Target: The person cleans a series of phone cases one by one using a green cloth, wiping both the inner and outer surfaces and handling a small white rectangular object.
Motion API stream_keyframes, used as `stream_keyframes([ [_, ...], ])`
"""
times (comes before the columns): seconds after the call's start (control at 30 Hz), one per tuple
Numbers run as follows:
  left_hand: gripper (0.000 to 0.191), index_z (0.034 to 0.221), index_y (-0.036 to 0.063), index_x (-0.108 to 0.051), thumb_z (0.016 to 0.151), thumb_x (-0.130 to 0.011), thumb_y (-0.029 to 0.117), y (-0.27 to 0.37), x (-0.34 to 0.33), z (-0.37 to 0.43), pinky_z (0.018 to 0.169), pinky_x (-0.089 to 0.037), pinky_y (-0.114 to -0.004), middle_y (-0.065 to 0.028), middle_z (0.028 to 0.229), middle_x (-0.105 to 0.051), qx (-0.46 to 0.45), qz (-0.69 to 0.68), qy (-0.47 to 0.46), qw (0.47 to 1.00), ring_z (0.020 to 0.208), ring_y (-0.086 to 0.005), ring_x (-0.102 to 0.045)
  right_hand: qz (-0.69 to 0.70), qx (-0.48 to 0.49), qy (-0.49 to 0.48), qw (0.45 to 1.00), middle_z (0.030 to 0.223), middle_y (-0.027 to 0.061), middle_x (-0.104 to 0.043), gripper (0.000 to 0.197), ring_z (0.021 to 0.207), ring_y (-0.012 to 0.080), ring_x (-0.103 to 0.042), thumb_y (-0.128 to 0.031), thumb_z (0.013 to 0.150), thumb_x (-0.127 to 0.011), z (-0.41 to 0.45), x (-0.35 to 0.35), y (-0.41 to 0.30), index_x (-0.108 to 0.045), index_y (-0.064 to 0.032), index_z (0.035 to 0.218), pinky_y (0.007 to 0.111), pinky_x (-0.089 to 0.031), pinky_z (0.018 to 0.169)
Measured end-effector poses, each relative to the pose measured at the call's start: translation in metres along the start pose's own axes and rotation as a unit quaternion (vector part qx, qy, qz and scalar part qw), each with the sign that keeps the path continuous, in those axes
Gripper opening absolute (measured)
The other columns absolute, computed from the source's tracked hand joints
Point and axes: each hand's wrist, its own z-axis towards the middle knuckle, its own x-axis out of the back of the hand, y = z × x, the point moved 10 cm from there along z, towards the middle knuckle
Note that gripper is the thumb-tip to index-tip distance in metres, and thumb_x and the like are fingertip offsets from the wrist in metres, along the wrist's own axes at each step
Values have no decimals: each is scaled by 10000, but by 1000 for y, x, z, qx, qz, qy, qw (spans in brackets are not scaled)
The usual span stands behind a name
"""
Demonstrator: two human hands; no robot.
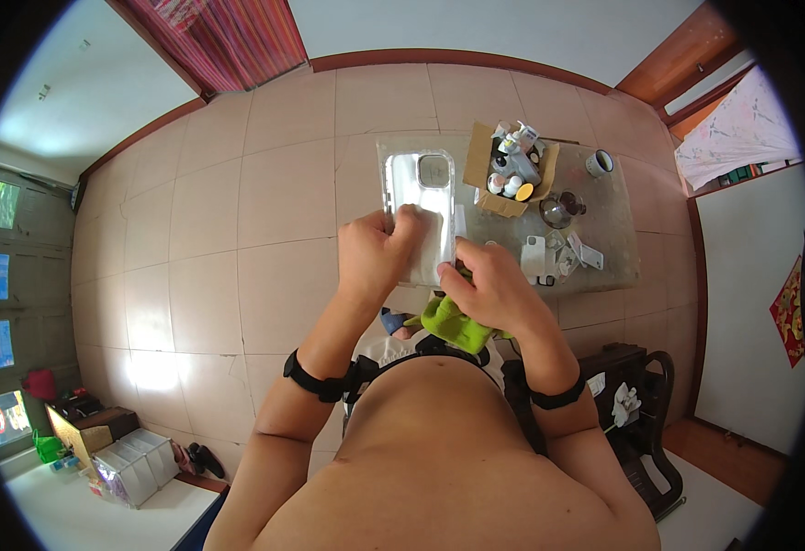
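A clear phone case [421,200] with a square camera cutout is held up in front of me, over the near left end of a glass-topped table. My left hand [383,251] grips its left side, with the thumb on the flat back. At the lower right corner, my right hand [488,282] pinches the rim between thumb and fingers. A bright green cloth [459,325] hangs below my right hand; whether the fingers also hold it is hidden. The case's underside cannot be seen.
On the table [609,220] stand a cardboard box [479,162] of bottles, a glass pot [558,209] and an enamel-like mug [599,163]. Several phone cases [533,255] lie near its front edge. A dark wooden chair [662,399] is at my right.
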Motion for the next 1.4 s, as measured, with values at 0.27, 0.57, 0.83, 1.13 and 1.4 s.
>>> stream_keyframes([
  [0.27,532,1023,-65,-889,1303,-764,370,0,-15,-4,652,-585,-466,-190,707,-712,-35,-36,-24,998,635,-207,-680,62,-89,33,994,871,302,-792,426,837,577,-795,-348,1214,-842,6,12,16,-737,43,1078,636,-590,762],
  [0.57,542,1110,-33,-855,1284,-932,475,-2,-40,-6,664,-546,-414,-68,791,-763,-80,-105,-111,985,730,-126,-611,38,-82,95,991,844,304,-762,506,809,583,-765,-384,1269,-833,5,19,22,-668,26,1020,663,-571,753],
  [0.83,696,1073,-59,-826,1326,-856,589,-32,-55,-10,669,-550,-416,-47,805,-731,14,-167,-116,979,767,-114,-597,4,-63,61,996,885,317,-779,372,854,588,-792,-290,1189,-869,9,25,-1,-700,37,1138,665,-591,778],
  [1.13,751,960,-56,-753,1367,-777,574,-27,-43,-4,687,-571,-486,-141,765,-687,-42,-58,-47,996,752,-185,-613,21,-69,39,997,936,333,-798,345,904,619,-798,-247,1179,-855,10,21,3,-678,46,1225,676,-601,794],
  [1.4,757,1102,-80,-865,1415,-675,583,-53,-60,3,726,-592,-452,-87,812,-757,90,-194,-92,972,783,-166,-675,28,-42,22,999,986,336,-808,346,943,622,-806,-254,1207,-833,15,8,11,-643,32,1251,670,-611,814],
])
